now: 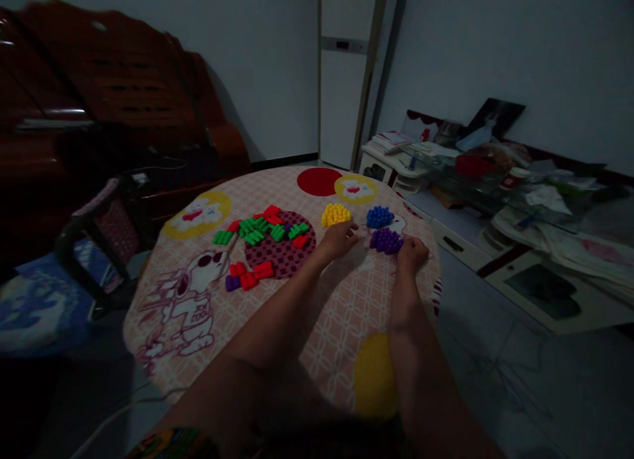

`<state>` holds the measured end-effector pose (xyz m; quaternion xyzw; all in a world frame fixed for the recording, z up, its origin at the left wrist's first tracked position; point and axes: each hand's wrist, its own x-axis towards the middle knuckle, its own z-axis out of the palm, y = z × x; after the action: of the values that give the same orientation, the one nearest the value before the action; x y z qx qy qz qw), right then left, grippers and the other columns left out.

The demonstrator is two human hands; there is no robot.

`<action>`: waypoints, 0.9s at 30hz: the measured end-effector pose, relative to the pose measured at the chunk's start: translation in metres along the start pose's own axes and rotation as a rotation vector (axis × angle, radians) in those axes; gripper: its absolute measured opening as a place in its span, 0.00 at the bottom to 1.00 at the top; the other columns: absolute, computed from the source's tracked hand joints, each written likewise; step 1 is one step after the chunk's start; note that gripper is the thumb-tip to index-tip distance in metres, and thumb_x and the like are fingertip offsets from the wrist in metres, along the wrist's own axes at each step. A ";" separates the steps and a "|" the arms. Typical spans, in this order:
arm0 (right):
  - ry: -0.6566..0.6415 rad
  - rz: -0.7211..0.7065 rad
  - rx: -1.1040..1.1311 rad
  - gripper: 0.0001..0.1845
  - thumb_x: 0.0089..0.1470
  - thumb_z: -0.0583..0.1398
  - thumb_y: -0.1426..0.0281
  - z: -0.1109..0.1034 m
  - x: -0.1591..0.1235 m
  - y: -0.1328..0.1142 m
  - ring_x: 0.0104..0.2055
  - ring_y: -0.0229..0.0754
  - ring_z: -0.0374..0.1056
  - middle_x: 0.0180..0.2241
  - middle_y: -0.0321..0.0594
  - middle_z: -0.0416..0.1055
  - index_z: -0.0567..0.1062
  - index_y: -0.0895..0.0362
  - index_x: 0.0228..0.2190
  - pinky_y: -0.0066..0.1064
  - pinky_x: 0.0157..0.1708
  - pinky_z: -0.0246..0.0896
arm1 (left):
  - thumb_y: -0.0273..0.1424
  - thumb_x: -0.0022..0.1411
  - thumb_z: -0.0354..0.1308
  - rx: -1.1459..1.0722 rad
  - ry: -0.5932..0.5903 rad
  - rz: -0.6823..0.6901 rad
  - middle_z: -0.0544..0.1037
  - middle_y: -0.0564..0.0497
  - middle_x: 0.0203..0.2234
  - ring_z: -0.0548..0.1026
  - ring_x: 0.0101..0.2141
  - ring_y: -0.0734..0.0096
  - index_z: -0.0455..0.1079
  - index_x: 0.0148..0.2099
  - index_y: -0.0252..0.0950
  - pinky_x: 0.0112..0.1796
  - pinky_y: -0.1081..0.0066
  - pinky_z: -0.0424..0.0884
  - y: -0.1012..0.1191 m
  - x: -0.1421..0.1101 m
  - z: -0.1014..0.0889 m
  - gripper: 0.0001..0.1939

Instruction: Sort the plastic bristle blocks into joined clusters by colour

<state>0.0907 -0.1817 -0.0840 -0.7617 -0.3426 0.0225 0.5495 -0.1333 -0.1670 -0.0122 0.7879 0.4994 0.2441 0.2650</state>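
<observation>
Both my arms reach forward over a round table (208,314) covered with a pink cartoon-print cloth. My left hand (337,238) rests with curled fingers just below a cluster of yellow pegs (335,214). My right hand (413,252) lies beside a cluster of purple pegs (386,240), its fingers bent and touching the cluster's right edge. A cluster of blue pegs (379,216) sits just behind the purple one. Loose green pegs (257,230) and red pegs (250,275) lie scattered to the left. Whether either hand pinches a peg is too dark to tell.
A dark wooden sofa (99,96) stands at the back left, with a chair (104,228) next to the table. A low white cabinet (495,247) heaped with papers and clutter runs along the right wall. A white tall appliance (344,76) stands behind.
</observation>
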 end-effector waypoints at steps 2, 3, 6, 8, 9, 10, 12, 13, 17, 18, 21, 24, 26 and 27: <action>-0.002 0.010 -0.004 0.16 0.52 0.55 0.64 -0.001 0.000 0.000 0.34 0.46 0.70 0.32 0.45 0.80 0.81 0.57 0.29 0.32 0.38 0.60 | 0.29 0.65 0.58 0.067 -0.004 0.005 0.83 0.42 0.45 0.81 0.39 0.65 0.75 0.56 0.33 0.43 0.69 0.74 -0.010 -0.020 -0.025 0.18; -0.003 0.013 -0.006 0.15 0.52 0.55 0.65 -0.001 0.000 -0.001 0.35 0.46 0.70 0.32 0.45 0.80 0.81 0.57 0.30 0.33 0.38 0.60 | 0.29 0.65 0.58 0.092 0.006 -0.006 0.83 0.42 0.46 0.81 0.41 0.64 0.75 0.56 0.34 0.44 0.68 0.74 -0.017 -0.030 -0.038 0.18; -0.004 0.019 -0.010 0.15 0.51 0.55 0.65 -0.002 -0.001 -0.001 0.36 0.48 0.71 0.32 0.45 0.80 0.81 0.56 0.29 0.33 0.38 0.61 | 0.30 0.64 0.58 0.186 0.071 -0.098 0.83 0.41 0.45 0.80 0.45 0.56 0.78 0.50 0.34 0.47 0.63 0.72 -0.045 -0.065 -0.075 0.15; -0.002 0.022 -0.014 0.15 0.51 0.56 0.65 -0.002 -0.002 -0.001 0.36 0.48 0.71 0.32 0.45 0.80 0.81 0.56 0.29 0.34 0.38 0.61 | 0.30 0.64 0.56 0.284 0.132 -0.214 0.83 0.40 0.43 0.79 0.44 0.53 0.79 0.48 0.34 0.46 0.61 0.71 -0.067 -0.088 -0.097 0.14; 0.000 0.022 -0.018 0.15 0.51 0.55 0.65 -0.003 -0.002 -0.001 0.36 0.49 0.71 0.32 0.45 0.80 0.81 0.57 0.29 0.34 0.38 0.62 | 0.31 0.64 0.56 0.329 0.162 -0.276 0.83 0.39 0.43 0.79 0.44 0.51 0.79 0.48 0.33 0.46 0.61 0.71 -0.078 -0.100 -0.108 0.15; 0.000 0.019 -0.021 0.15 0.51 0.55 0.65 -0.002 -0.002 -0.001 0.36 0.49 0.71 0.32 0.45 0.80 0.81 0.57 0.29 0.35 0.39 0.62 | 0.31 0.64 0.55 0.378 0.186 -0.342 0.83 0.40 0.44 0.79 0.44 0.51 0.79 0.49 0.34 0.45 0.62 0.70 -0.089 -0.111 -0.117 0.16; 0.000 0.015 -0.021 0.15 0.51 0.56 0.66 -0.002 -0.002 0.000 0.36 0.49 0.71 0.32 0.47 0.80 0.81 0.58 0.29 0.36 0.39 0.62 | 0.31 0.63 0.56 0.433 0.226 -0.453 0.83 0.39 0.43 0.79 0.44 0.51 0.79 0.49 0.34 0.44 0.62 0.70 -0.108 -0.132 -0.133 0.16; 0.002 0.012 -0.015 0.14 0.51 0.56 0.66 -0.002 -0.001 0.000 0.36 0.49 0.71 0.31 0.47 0.80 0.81 0.58 0.29 0.36 0.39 0.62 | 0.32 0.62 0.57 0.449 0.232 -0.501 0.83 0.40 0.42 0.79 0.43 0.51 0.79 0.47 0.34 0.43 0.63 0.70 -0.117 -0.141 -0.139 0.15; 0.029 0.008 0.035 0.12 0.49 0.56 0.67 -0.001 0.000 0.001 0.34 0.49 0.70 0.28 0.44 0.78 0.80 0.56 0.26 0.36 0.37 0.62 | 0.38 0.53 0.65 0.406 0.159 -0.621 0.83 0.45 0.32 0.79 0.37 0.53 0.78 0.36 0.38 0.34 0.68 0.68 -0.139 -0.164 -0.148 0.10; 0.036 0.009 0.047 0.12 0.49 0.56 0.66 0.000 0.000 0.001 0.34 0.49 0.70 0.27 0.43 0.78 0.79 0.56 0.26 0.36 0.37 0.62 | 0.39 0.50 0.67 0.380 0.141 -0.631 0.82 0.46 0.30 0.79 0.36 0.55 0.77 0.34 0.39 0.32 0.69 0.67 -0.142 -0.166 -0.147 0.10; 0.045 0.037 0.079 0.13 0.50 0.55 0.65 0.000 0.002 0.001 0.33 0.48 0.69 0.26 0.42 0.77 0.78 0.55 0.25 0.36 0.36 0.62 | 0.38 0.45 0.69 0.309 0.130 -0.639 0.80 0.49 0.28 0.78 0.32 0.59 0.75 0.33 0.39 0.29 0.71 0.65 -0.149 -0.167 -0.141 0.13; 0.040 0.074 0.089 0.13 0.51 0.54 0.66 0.001 0.003 0.000 0.33 0.47 0.69 0.27 0.42 0.77 0.78 0.56 0.25 0.36 0.37 0.62 | 0.38 0.43 0.70 0.233 0.141 -0.659 0.80 0.50 0.28 0.78 0.31 0.60 0.74 0.35 0.39 0.27 0.72 0.65 -0.152 -0.166 -0.138 0.17; 0.037 0.077 0.077 0.14 0.52 0.53 0.67 0.000 0.004 0.000 0.34 0.47 0.69 0.27 0.43 0.76 0.77 0.56 0.25 0.36 0.38 0.62 | 0.37 0.41 0.70 0.153 0.143 -0.658 0.80 0.51 0.27 0.79 0.31 0.60 0.73 0.36 0.39 0.26 0.72 0.65 -0.153 -0.167 -0.137 0.17; 0.023 0.062 0.074 0.14 0.52 0.52 0.67 0.000 0.004 0.000 0.34 0.47 0.69 0.27 0.43 0.76 0.77 0.56 0.25 0.36 0.38 0.61 | 0.36 0.41 0.70 0.104 0.140 -0.651 0.80 0.51 0.27 0.79 0.31 0.61 0.73 0.35 0.39 0.27 0.72 0.66 -0.154 -0.167 -0.138 0.17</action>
<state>0.0937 -0.1794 -0.0830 -0.7512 -0.3113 0.0433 0.5804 -0.3878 -0.2407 -0.0322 0.5809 0.7537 0.1741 0.2535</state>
